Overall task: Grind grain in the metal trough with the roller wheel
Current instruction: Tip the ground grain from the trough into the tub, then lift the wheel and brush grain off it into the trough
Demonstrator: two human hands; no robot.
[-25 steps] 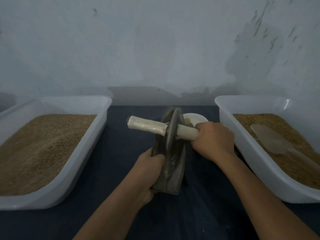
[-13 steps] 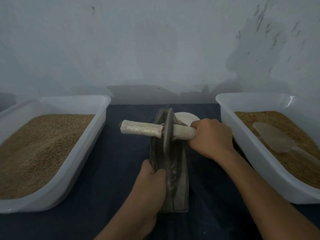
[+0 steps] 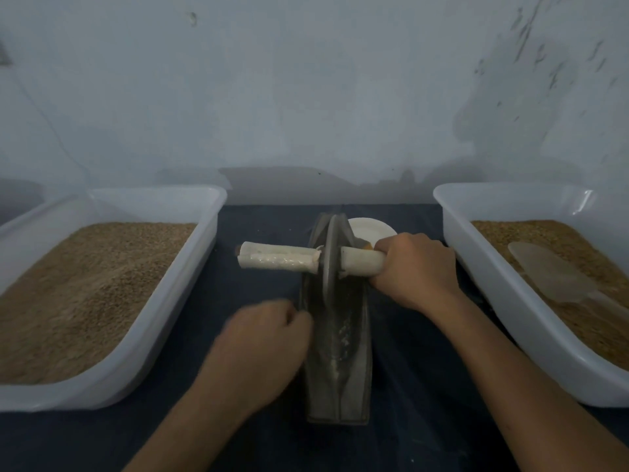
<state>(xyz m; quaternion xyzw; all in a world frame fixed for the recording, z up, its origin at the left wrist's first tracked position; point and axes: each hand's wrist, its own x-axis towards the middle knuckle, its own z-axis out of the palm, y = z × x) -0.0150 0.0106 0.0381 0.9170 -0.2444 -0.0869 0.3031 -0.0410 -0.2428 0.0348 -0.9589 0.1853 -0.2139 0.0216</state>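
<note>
A dark metal trough (image 3: 354,386) lies lengthwise on the dark cloth in the middle. Pale crushed grain (image 3: 340,338) lines its groove. The grey roller wheel (image 3: 329,253) stands upright in the trough's far half, on a pale axle handle (image 3: 279,262) that sticks out to both sides. My right hand (image 3: 415,270) grips the right end of that handle. My left hand (image 3: 265,342) is blurred, its fingers curled right at the trough's left wall. Whether it still grips the wall cannot be told. The left end of the handle is free.
A white tub (image 3: 163,301) of brown grain stands on the left. On the right, a second white tub (image 3: 493,291) holds grain with a translucent scoop (image 3: 551,277) lying in it. A small white bowl (image 3: 371,229) sits behind the trough. A wall closes off the back.
The wheel has rolled towards the trough's far end and the handle has levelled. My left hand has shifted left along the trough's side and is now blurred.
</note>
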